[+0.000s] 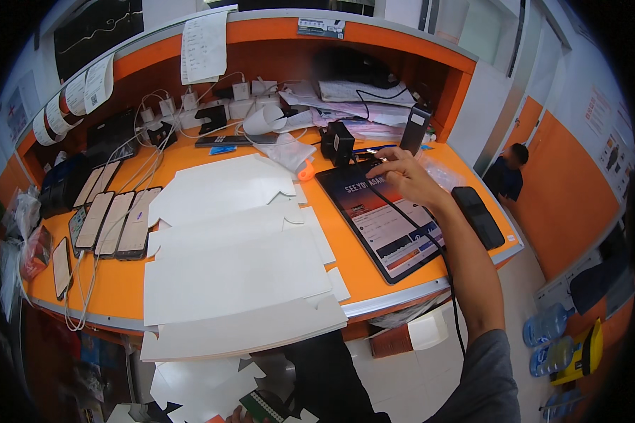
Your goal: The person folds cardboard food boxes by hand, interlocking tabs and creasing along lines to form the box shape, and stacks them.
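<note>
My right hand (396, 173) hovers over or touches the top of a tablet (395, 218), fingers apart and bent, nothing gripped. The tablet lies tilted on the orange counter, its screen lit with a dark picture above and a light page below. A black cable (402, 210) crosses the screen and passes by my forearm to below the counter. At the lower edge, a small part of my left hand (238, 415) shows beside a dark green strip-like thing (262, 405); its fingers are mostly cut off. White die-cut card sheets (236, 275) lie stacked left of the tablet.
Several phones (108, 224) with white charging cables lie at the left. A black phone (478, 217) is right of the tablet. Behind stand a black adapter (337, 143), papers (367, 106) and chargers (240, 91). A person (506, 173) and water bottles (547, 324) are at the right.
</note>
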Demonstrator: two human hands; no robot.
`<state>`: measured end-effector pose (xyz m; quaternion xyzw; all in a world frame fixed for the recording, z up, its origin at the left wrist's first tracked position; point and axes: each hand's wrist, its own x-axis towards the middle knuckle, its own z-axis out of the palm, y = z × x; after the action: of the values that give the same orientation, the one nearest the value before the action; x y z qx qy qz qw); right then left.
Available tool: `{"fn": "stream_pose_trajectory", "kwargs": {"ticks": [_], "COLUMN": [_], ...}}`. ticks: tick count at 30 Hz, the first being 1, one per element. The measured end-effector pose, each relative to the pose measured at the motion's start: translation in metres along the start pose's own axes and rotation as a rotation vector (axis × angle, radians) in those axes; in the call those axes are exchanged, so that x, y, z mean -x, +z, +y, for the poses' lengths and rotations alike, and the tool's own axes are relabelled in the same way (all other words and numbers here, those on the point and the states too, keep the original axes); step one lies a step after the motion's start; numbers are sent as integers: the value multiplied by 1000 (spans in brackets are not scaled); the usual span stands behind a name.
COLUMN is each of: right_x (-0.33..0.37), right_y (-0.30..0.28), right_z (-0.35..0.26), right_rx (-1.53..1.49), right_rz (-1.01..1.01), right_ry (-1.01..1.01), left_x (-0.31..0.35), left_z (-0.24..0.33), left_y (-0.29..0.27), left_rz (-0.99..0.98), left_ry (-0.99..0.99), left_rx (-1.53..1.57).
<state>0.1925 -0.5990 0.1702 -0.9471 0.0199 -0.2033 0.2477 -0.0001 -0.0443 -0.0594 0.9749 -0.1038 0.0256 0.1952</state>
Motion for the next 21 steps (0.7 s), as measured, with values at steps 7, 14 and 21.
{"fn": "stream_pose_trajectory", "kwargs": {"ticks": [7, 14, 21], "right_x": [-1, 2, -5], "right_y": [-2, 1, -55], "right_z": [4, 3, 1], "right_rx": [-32, 28, 307], "right_rz": [-8, 25, 435], "right_ry": [37, -31, -276], "left_x": [-2, 2, -8], "left_z": [3, 2, 3], "left_y": [-3, -3, -5], "left_rz": [-19, 41, 85], "left_ry": [-11, -15, 46], "left_rx": [-7, 7, -30]}}
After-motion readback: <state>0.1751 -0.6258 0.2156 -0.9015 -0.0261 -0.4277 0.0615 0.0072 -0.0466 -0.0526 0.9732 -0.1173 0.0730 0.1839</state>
